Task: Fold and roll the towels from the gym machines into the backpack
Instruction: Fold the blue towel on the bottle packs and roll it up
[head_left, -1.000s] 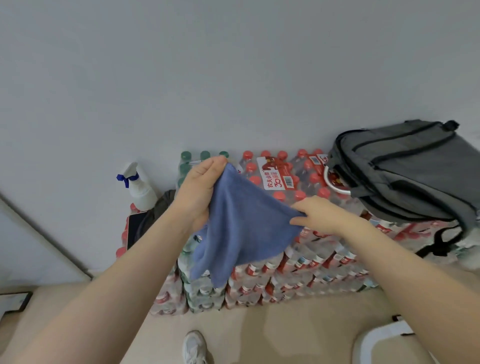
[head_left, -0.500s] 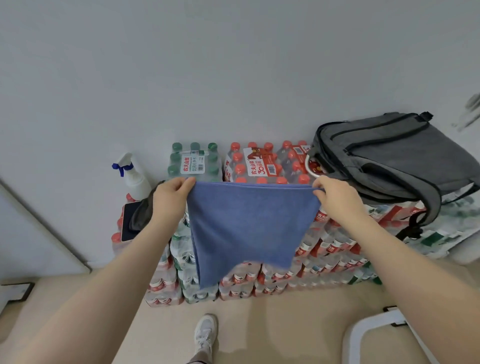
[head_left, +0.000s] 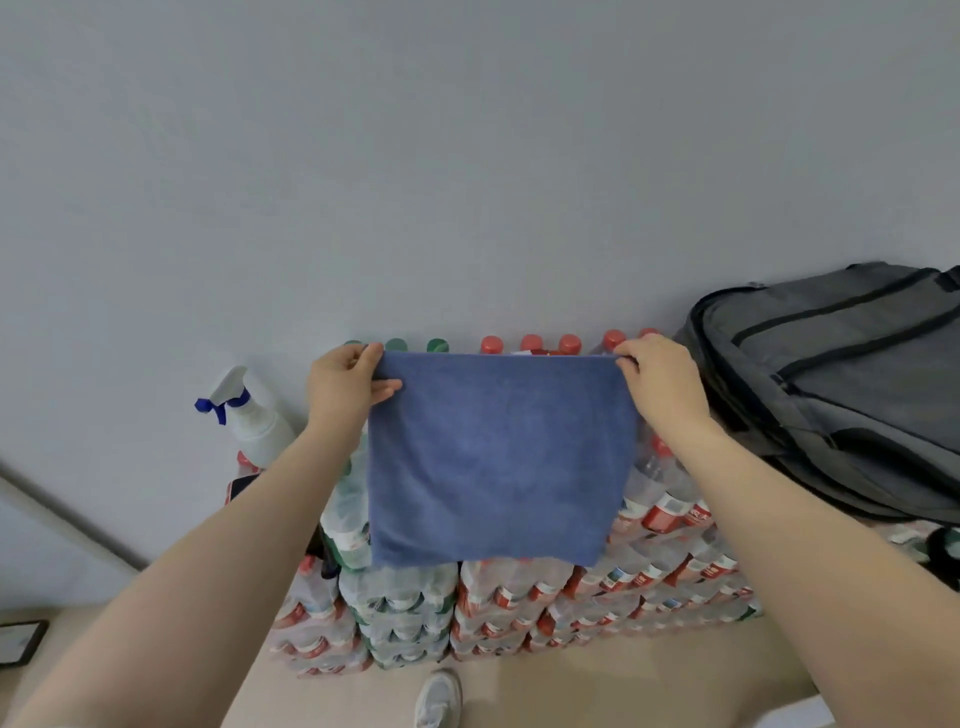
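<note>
Holding a blue towel (head_left: 498, 457) by its two top corners, we keep it flat in front of the stacked packs of water bottles (head_left: 498, 613). Our left hand (head_left: 340, 387) pinches the left corner and our right hand (head_left: 660, 376) pinches the right one. The towel is soft, fuzzy and nearly square. The packs are clear plastic wrap with red-capped and green-capped bottles inside. On top of the packs, at the right, lies a grey fabric backpack (head_left: 852, 374); at the left stands a white spray bottle (head_left: 254, 421).
</note>
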